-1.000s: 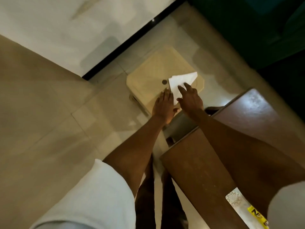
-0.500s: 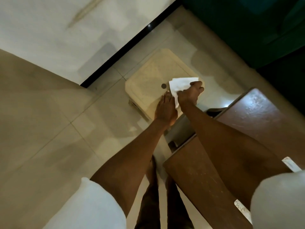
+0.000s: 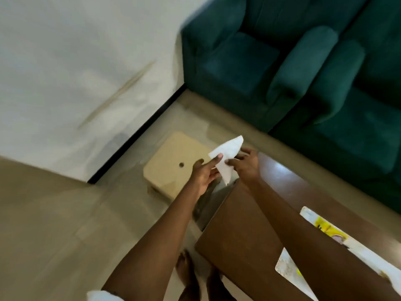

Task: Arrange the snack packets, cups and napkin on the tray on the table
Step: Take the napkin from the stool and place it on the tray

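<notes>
A white folded napkin (image 3: 227, 156) is held up in the air between both hands, above the gap between the stool and the table. My left hand (image 3: 205, 173) pinches its left edge with thumb and fingers. My right hand (image 3: 246, 165) pinches its right side. A white tray (image 3: 290, 271) with a yellow print lies on the brown table (image 3: 243, 233) at the lower right, partly hidden by my right forearm. No snack packets or cups are in view.
A beige plastic stool (image 3: 171, 168) with a hole in its seat stands on the tiled floor left of the table. Dark green sofas (image 3: 293, 68) fill the upper right. A white wall with a black skirting runs behind. My bare feet show at the bottom.
The napkin has been lifted off the stool and both hands now hold it in the air, nearer the table. The view has swung up and right, showing the sofas.
</notes>
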### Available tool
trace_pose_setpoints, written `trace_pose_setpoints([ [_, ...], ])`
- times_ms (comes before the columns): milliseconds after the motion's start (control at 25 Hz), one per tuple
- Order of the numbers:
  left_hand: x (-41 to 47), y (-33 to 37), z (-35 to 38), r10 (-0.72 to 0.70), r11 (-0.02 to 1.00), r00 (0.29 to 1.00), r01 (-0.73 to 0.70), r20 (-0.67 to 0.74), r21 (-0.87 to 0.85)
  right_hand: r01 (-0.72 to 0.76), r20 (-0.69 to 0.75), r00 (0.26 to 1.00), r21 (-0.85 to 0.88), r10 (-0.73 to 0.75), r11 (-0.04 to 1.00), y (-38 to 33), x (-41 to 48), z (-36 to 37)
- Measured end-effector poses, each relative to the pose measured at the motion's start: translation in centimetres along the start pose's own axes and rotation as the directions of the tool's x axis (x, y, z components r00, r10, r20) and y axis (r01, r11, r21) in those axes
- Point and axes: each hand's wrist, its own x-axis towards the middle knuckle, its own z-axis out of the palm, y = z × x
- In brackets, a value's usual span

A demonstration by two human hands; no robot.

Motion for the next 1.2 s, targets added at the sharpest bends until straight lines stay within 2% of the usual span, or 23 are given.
trace_pose_setpoints([
  [120,-5.1,1.6,5.3,0.05,0.995,0.983,-0.064,0.175,0.072,0.036,0.017,0.999,0.059,-0.037,0.998,-6.5,-3.7,-6.6],
  [200,-9.2,2.4,10.0,0.079,0.987,0.954,-0.115,0.289,0.109,0.108,-0.037,0.994,0.092,-0.105,0.99,-10.4,-7.0,-11.5],
  [360,-17.3,3.8,20.0,0.094,0.971,0.86,-0.191,0.501,0.146,0.214,-0.12,0.973,0.145,-0.197,0.966,-16.0,-13.9,-20.9],
  [560,-28.1,4.4,32.8,0.139,0.871,0.722,-0.415,0.678,0.263,0.382,-0.244,0.91,0.174,-0.336,0.908,-21.4,-23.2,-32.9],
  [760,-36.6,0.4,42.5,0.207,0.769,0.641,-0.573,0.739,0.281,0.522,-0.305,0.832,0.148,-0.463,0.84,-23.9,-30.0,-44.9],
  [960,-43.5,-5.7,50.2,0.27,0.716,0.593,-0.651,0.758,0.254,0.565,-0.321,0.797,0.094,-0.512,0.819,-23.8,-34.9,-55.5],
  [1120,-46.0,-8.9,53.5,0.251,0.767,0.577,-0.609,0.778,0.204,0.621,-0.357,0.754,0.115,-0.551,0.775,-22.8,-37.1,-60.8],
  [1200,-46.7,-10.4,54.2,0.219,0.755,0.551,-0.619,0.806,0.218,0.635,-0.381,0.738,0.117,-0.557,0.763,-22.0,-37.8,-62.6],
])
